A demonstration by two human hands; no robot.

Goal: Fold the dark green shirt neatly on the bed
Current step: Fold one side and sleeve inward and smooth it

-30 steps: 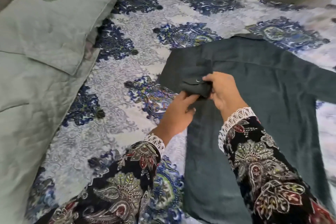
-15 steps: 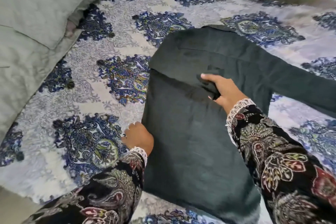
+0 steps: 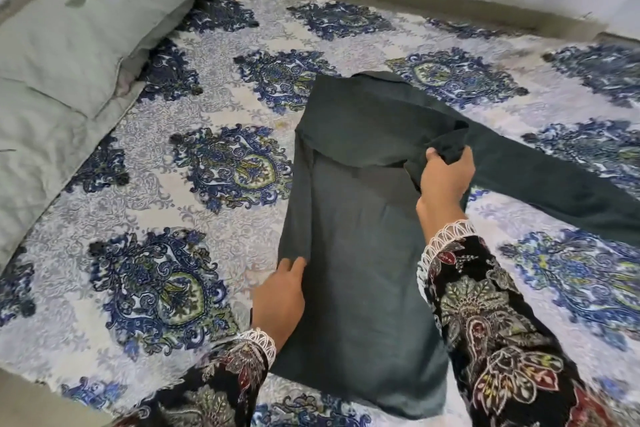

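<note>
The dark green shirt [image 3: 360, 253] lies lengthwise on the bed [image 3: 214, 107], its left side folded inward over the body. One sleeve stretches out to the right across the sheet. My right hand [image 3: 445, 178] pinches a bunch of cloth near the right shoulder, lifted slightly. My left hand [image 3: 280, 295] rests with straight fingers on the folded left edge, low down; part of the hand is tucked under the cloth.
Two pale green pillows [image 3: 90, 31] lie along the left side of the bed. The blue patterned sheet spreads around the shirt. A wall with a dark base strip [image 3: 415, 0] runs along the far side. My floral sleeves cover the lower shirt.
My right hand has moved right along the shirt and now grips cloth near the right shoulder. My left hand slid up to the folded left edge. The left side lies folded flat.
</note>
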